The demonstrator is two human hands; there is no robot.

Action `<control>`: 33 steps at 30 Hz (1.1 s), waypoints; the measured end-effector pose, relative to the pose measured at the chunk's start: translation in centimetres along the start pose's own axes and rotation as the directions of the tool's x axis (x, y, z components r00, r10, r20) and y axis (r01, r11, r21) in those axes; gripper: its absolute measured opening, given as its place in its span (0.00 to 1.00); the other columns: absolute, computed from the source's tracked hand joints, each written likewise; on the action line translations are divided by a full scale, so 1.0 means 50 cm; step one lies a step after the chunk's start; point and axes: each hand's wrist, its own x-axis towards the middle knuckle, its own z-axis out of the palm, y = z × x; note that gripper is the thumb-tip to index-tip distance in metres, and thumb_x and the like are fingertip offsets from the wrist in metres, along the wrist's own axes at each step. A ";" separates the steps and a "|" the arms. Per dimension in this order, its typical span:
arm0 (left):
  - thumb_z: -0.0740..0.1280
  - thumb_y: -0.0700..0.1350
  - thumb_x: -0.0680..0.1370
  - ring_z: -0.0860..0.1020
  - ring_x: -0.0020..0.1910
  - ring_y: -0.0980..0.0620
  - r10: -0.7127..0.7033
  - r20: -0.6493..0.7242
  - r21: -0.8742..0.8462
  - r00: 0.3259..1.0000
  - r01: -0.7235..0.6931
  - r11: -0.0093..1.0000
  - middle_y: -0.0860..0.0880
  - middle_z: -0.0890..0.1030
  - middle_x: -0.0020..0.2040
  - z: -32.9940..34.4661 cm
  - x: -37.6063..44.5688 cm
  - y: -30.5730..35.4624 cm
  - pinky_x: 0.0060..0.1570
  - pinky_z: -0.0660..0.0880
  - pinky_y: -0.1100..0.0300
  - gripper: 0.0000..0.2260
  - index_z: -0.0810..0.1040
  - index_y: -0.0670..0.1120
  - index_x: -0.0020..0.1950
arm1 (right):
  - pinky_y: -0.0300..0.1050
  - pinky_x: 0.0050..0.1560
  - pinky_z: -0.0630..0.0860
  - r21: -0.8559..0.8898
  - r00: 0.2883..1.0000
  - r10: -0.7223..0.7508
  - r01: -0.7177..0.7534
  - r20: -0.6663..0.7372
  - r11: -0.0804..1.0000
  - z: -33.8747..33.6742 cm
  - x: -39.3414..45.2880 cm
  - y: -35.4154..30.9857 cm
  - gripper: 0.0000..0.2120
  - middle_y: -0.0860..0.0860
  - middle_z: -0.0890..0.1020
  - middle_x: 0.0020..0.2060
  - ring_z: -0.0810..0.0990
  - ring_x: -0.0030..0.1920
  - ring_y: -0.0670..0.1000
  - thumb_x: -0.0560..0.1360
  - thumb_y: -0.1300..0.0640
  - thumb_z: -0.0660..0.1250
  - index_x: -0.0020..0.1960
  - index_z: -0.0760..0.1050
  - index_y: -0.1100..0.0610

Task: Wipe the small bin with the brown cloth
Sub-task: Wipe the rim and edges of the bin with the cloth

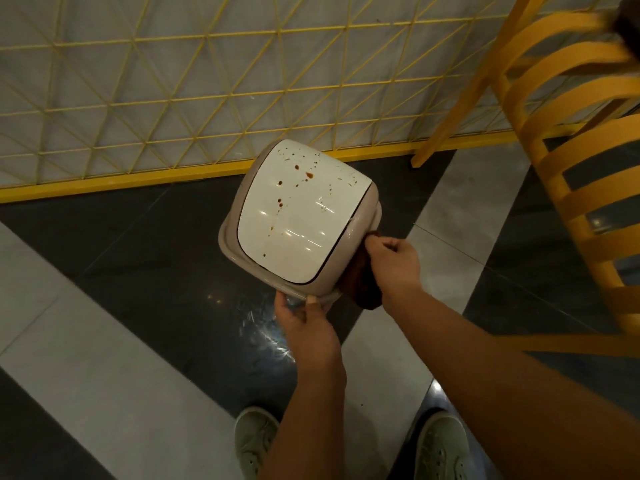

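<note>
Small bin [298,216] held above the tiled floor [114,341], glossy white lid facing up, long axis running away toward the yellow grid fence [173,81]. Left hand [304,323] gripping the near rim. Right hand [393,259] pinching the brown cloth [360,285], bunched against the bin's right side. Brown specks scattered beyond both grips.

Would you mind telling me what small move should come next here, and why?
Probably slide the brown cloth in the right hand up onto the bin's white lid: brown spots still dot it, and the left hand steadies the rim.
</note>
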 end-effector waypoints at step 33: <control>0.63 0.41 0.80 0.79 0.58 0.49 -0.164 -0.004 -0.181 0.986 0.161 0.970 0.46 0.75 0.67 -0.015 0.000 0.011 0.61 0.74 0.54 0.19 0.67 0.53 0.70 | 0.47 0.48 0.74 0.071 0.993 0.107 -0.110 0.040 0.991 -0.030 0.012 -0.035 0.06 0.52 0.80 0.45 0.78 0.49 0.53 0.75 0.50 0.68 0.47 0.76 0.51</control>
